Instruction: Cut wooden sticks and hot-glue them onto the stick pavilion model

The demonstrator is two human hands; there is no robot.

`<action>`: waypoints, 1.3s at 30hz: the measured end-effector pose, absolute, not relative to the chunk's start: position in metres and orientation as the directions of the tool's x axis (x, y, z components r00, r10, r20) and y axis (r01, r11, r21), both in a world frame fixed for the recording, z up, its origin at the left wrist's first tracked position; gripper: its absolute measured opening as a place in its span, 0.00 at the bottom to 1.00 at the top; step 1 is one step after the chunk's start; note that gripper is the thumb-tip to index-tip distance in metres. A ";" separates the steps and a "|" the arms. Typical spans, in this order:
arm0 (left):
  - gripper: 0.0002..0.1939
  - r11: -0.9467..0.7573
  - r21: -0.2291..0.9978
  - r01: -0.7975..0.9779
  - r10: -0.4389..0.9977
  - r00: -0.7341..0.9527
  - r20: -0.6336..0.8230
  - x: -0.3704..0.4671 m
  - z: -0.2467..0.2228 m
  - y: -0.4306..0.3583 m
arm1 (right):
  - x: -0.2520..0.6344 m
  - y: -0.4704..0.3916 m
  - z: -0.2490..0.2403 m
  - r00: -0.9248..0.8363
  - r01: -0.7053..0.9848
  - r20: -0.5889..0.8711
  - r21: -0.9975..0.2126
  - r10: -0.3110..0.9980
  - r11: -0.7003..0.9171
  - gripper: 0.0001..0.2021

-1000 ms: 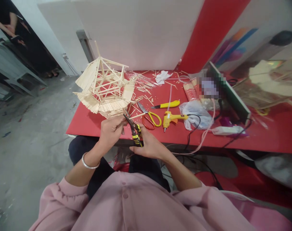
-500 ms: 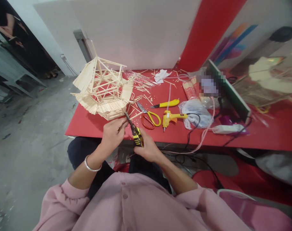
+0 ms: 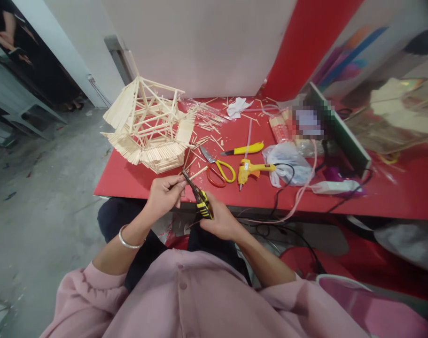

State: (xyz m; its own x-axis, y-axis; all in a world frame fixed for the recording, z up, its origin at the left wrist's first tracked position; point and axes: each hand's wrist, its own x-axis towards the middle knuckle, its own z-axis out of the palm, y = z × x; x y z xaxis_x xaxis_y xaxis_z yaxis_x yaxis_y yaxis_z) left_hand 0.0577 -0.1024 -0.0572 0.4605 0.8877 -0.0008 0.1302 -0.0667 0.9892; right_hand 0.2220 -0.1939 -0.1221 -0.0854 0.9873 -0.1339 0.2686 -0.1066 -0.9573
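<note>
My right hand (image 3: 221, 218) is wrapped round the black and yellow handles of a pair of pliers (image 3: 201, 202), whose jaws point up and to the left. My left hand (image 3: 166, 193) is closed in a pinch beside those jaws. A thin wooden stick (image 3: 198, 173) shows just past the jaws, in line with the pinching fingertips; its end at the fingers is mostly hidden. Behind my hands stands a pavilion-like model (image 3: 157, 126) made of wooden sticks, with a partly covered roof. Scissors (image 3: 221, 171) with one red and one yellow handle lie right of the pliers.
On the red table (image 3: 129, 185) lie a yellow glue gun (image 3: 251, 170), a yellow-handled knife (image 3: 247, 149), a plastic bag (image 3: 287, 162) and crumpled tissue (image 3: 238, 107). Loose sticks are scattered behind the scissors. A green board (image 3: 340, 129) stands at right. Cables hang over the front edge.
The view has shifted slightly. My hands are a little further from the model, and the pliers' jaws have come away from its lower edge. Both hands keep their closed grip.
</note>
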 end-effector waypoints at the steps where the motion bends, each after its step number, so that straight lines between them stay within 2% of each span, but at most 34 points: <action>1: 0.16 -0.069 0.990 0.124 0.893 0.451 0.006 0.058 -0.059 -0.103 | 0.221 -0.194 -0.123 -0.079 0.269 -0.145 -0.956 0.986 -0.119 0.26; 5: 0.17 -0.042 0.994 0.103 0.899 0.437 -0.008 0.059 -0.067 -0.100 | 0.222 -0.191 -0.127 -0.102 0.235 -0.148 -0.964 0.984 -0.121 0.27; 9: 0.13 -0.056 0.992 0.116 0.914 0.407 0.004 0.057 -0.069 -0.097 | 0.226 -0.192 -0.123 -0.158 0.093 -0.135 -0.988 0.978 -0.121 0.31; 13: 0.12 -0.106 0.982 0.157 0.916 0.399 0.035 0.054 -0.071 -0.094 | 0.230 -0.199 -0.123 -0.182 -0.006 -0.206 -0.978 0.962 -0.211 0.29; 15: 0.12 -0.086 0.990 0.113 0.901 0.433 0.029 0.054 -0.078 -0.091 | 0.231 -0.203 -0.129 -0.253 -0.118 -0.252 -0.950 0.934 -0.288 0.28; 17: 0.14 -0.028 0.999 0.016 0.885 0.465 0.017 0.055 -0.089 -0.087 | 0.231 -0.206 -0.136 -0.385 -0.326 -0.253 -0.863 0.888 -0.387 0.27; 19: 0.16 0.029 0.997 -0.067 0.879 0.477 0.006 0.060 -0.104 -0.082 | 0.232 -0.207 -0.142 -0.500 -0.531 -0.196 -0.699 0.843 -0.478 0.27; 21: 0.15 0.010 1.000 -0.023 0.884 0.468 0.002 0.068 -0.121 -0.075 | 0.233 -0.205 -0.146 -0.570 -0.639 -0.144 -0.541 0.809 -0.547 0.26; 23: 0.10 -0.144 0.977 0.156 0.908 0.413 0.068 0.076 -0.137 -0.069 | 0.235 -0.202 -0.147 -0.606 -0.670 -0.126 -0.451 0.785 -0.590 0.25; 26: 0.04 -0.363 0.861 0.356 0.910 0.335 0.245 0.089 -0.153 -0.061 | 0.239 -0.194 -0.148 -0.654 -0.668 -0.115 -0.376 0.748 -0.642 0.26; 28: 0.08 -0.373 0.854 0.363 0.919 0.273 0.285 0.095 -0.159 -0.059 | 0.242 -0.190 -0.149 -0.673 -0.667 -0.106 -0.339 0.732 -0.663 0.28; 31: 0.19 -0.219 0.962 0.163 0.954 0.243 0.176 0.101 -0.162 -0.061 | 0.243 -0.188 -0.149 -0.705 -0.657 -0.090 -0.291 0.704 -0.695 0.29; 34: 0.26 -0.002 0.996 -0.087 0.948 0.317 0.029 0.103 -0.159 -0.064 | 0.239 -0.190 -0.147 -0.727 -0.633 -0.087 -0.299 0.681 -0.714 0.29; 36: 0.22 0.058 0.985 -0.162 0.969 0.245 -0.017 0.101 -0.154 -0.066 | 0.237 -0.194 -0.144 -0.711 -0.620 -0.112 -0.365 0.694 -0.694 0.32; 38: 0.16 0.049 0.985 -0.164 0.994 0.105 -0.032 0.094 -0.149 -0.068 | 0.236 -0.198 -0.138 -0.635 -0.588 -0.188 -0.512 0.750 -0.626 0.36; 39: 0.14 0.033 0.988 -0.148 0.998 0.052 -0.026 0.090 -0.147 -0.070 | 0.236 -0.199 -0.134 -0.552 -0.536 -0.247 -0.627 0.797 -0.566 0.38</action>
State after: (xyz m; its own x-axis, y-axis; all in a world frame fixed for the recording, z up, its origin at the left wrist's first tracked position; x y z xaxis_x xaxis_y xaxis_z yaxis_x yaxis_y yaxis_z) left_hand 0.0897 -0.0701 -0.1471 0.0518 0.9983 -0.0255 -0.1482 0.0330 0.9884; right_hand 0.2360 -0.1986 -0.1337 -0.5515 0.7967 -0.2473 -0.5358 -0.5655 -0.6270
